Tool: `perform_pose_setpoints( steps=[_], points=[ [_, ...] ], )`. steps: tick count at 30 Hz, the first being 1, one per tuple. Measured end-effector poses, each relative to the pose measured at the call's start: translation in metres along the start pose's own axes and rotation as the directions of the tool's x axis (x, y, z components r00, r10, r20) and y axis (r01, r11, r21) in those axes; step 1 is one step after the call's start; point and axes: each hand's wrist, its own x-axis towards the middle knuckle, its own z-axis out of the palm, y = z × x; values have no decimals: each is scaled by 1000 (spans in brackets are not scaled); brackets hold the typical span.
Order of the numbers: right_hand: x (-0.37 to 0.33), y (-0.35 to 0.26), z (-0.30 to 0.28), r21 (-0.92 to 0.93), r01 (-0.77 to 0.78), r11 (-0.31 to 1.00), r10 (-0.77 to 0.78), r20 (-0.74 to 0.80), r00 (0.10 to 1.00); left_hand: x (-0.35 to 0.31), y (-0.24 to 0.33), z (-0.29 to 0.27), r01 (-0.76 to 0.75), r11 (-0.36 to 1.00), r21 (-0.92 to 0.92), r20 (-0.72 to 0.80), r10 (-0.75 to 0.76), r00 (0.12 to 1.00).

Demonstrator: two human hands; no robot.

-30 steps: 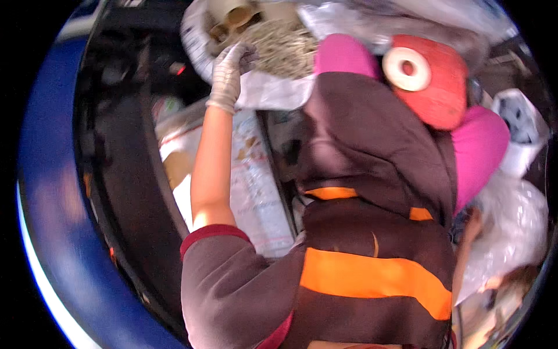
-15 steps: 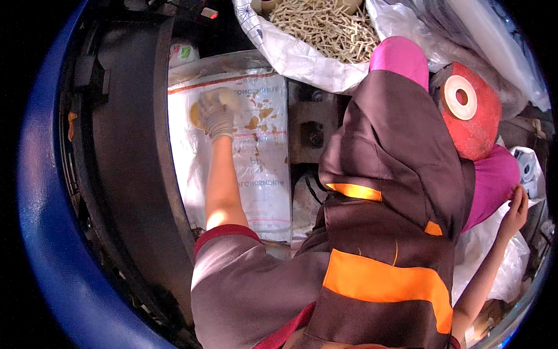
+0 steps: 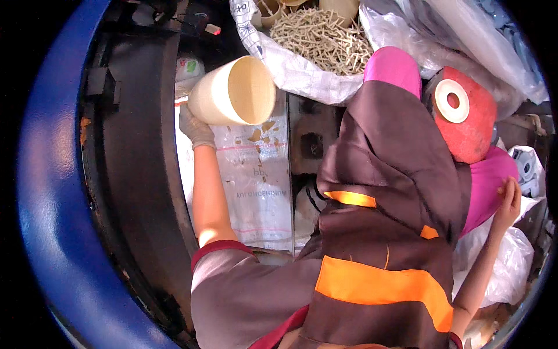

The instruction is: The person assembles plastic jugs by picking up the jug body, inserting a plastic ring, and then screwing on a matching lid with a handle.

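Note:
My left hand (image 3: 197, 129), in a thin pale glove, grips the outer side of a cream-coloured plastic cup (image 3: 210, 96). The cup is tilted, its wide mouth facing right, and nothing shows inside it. Below it lies a whitish plastic sheet (image 3: 261, 212), with brownish flakes (image 3: 256, 136) scattered on it. Out at the right, my bare right hand (image 3: 510, 202) rests against my pink-clad leg (image 3: 488, 177). Its fingers are stretched out and nothing is seen in them.
A white woven sack (image 3: 302, 81) at the far side holds many small beige sticks (image 3: 317, 43) and some cream cups. A red rounded object with a pale ring (image 3: 451, 100) sits by my knee. Clear plastic bags (image 3: 500, 267) lie at right; a dark machine edge (image 3: 133, 174) runs along the left.
The left hand, blurred low over the sheet before, has lifted the cup, which now shows large and tilted. The right hand has stayed by the leg.

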Motion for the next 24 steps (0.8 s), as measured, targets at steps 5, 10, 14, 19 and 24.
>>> perform_pose_setpoints(
  steps=[5,10,14,19,24],
  points=[
    [-8,-72,68,186,-5,983,-36,213,976,-74,97,102,-31,967,-253,319,113,941],
    [-20,-149,89,283,301,911,-395,384,835,-189,156,153,-460,812,-358,861,478,173],
    [-31,-160,90,550,281,786,-593,545,593,-235,182,191,-394,733,-554,825,421,-378],
    [-49,-143,93,612,-46,790,-356,518,778,-265,184,213,-493,709,-505,861,376,-342],
    [-50,-140,93,499,58,865,-365,546,754,-271,159,205,-366,798,-479,868,368,-332]
  ],
)
